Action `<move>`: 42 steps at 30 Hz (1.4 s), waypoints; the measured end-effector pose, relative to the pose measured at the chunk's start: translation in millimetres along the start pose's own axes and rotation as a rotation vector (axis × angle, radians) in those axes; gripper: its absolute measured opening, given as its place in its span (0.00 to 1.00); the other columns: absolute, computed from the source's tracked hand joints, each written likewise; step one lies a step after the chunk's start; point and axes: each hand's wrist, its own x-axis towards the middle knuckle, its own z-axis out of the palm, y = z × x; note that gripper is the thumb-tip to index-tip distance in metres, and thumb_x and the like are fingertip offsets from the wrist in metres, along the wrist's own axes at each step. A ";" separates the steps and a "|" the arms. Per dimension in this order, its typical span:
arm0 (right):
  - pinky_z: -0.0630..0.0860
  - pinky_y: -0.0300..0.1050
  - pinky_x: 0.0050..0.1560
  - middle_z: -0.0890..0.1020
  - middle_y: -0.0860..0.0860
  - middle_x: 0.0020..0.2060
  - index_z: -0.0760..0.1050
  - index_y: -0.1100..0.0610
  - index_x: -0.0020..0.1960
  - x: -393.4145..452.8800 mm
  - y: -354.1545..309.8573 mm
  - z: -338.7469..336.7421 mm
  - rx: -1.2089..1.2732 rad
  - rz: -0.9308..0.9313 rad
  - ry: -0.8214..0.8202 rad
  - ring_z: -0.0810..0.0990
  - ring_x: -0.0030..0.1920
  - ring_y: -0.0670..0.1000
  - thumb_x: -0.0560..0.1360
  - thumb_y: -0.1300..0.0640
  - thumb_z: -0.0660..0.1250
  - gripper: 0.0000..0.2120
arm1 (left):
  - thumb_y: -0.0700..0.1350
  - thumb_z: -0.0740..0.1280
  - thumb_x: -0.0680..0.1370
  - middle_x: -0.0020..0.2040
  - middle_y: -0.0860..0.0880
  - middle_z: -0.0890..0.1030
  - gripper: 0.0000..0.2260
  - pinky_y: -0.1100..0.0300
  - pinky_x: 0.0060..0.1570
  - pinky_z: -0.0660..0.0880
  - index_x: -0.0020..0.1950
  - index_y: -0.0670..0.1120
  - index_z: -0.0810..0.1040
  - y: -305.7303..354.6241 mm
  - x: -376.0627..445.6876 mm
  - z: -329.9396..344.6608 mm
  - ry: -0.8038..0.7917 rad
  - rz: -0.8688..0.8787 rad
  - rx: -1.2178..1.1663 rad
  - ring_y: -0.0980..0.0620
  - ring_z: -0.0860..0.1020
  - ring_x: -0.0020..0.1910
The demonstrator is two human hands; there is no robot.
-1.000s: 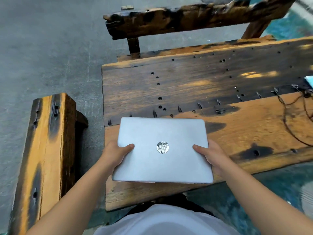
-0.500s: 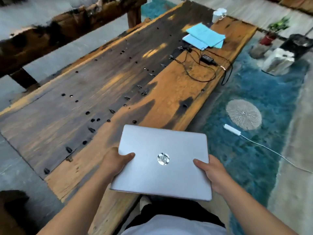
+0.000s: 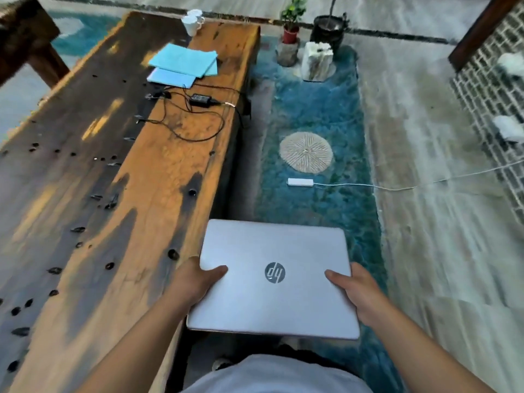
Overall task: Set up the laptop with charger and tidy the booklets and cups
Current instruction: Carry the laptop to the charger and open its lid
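A closed silver laptop (image 3: pixel 272 279) is held in the air beside the long wooden table (image 3: pixel 158 177), off its right edge and over the blue rug. My left hand (image 3: pixel 195 279) grips its left side and my right hand (image 3: pixel 354 290) grips its right side, thumbs on the lid. Far down the table lies a black charger brick (image 3: pixel 200 99) with its tangled cable (image 3: pixel 195 129). Behind it are light blue booklets (image 3: pixel 184 63), overlapping. Two white cups (image 3: pixel 192 21) stand at the table's far end.
A blue rug (image 3: pixel 317 114) runs along the table's right side with a round woven mat (image 3: pixel 306 152) on it. A white power strip (image 3: pixel 300 182) with a white cord lies on the rug. A potted plant (image 3: pixel 292 26), a white stone block and a dark pot stand at the rug's far end.
The view has swung right along the table. The laptop, held in both hands, has come off the tabletop and now hangs past the table's right edge over the rug.
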 end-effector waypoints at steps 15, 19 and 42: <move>0.79 0.64 0.55 0.85 0.59 0.53 0.76 0.62 0.61 63.5 -36.5 -91.6 -0.003 0.026 0.017 0.84 0.51 0.62 0.74 0.63 0.72 0.15 | 0.52 0.76 0.72 0.44 0.47 0.83 0.13 0.54 0.39 0.76 0.45 0.46 0.77 87.5 45.8 75.8 -0.024 0.016 0.074 0.47 0.81 0.41; 0.78 0.66 0.56 0.84 0.59 0.53 0.75 0.62 0.61 87.6 -54.0 -93.7 -0.025 0.037 0.046 0.84 0.52 0.62 0.74 0.62 0.73 0.17 | 0.52 0.76 0.72 0.48 0.45 0.82 0.17 0.48 0.47 0.79 0.51 0.43 0.76 105.8 64.8 78.5 -0.042 -0.017 0.046 0.44 0.82 0.45; 0.80 0.63 0.54 0.86 0.57 0.50 0.76 0.60 0.56 320.5 -223.0 -31.0 0.054 0.039 0.239 0.85 0.49 0.60 0.72 0.62 0.74 0.14 | 0.51 0.75 0.73 0.41 0.47 0.83 0.11 0.57 0.34 0.73 0.41 0.47 0.77 310.2 340.8 22.6 -0.096 0.130 0.181 0.48 0.81 0.38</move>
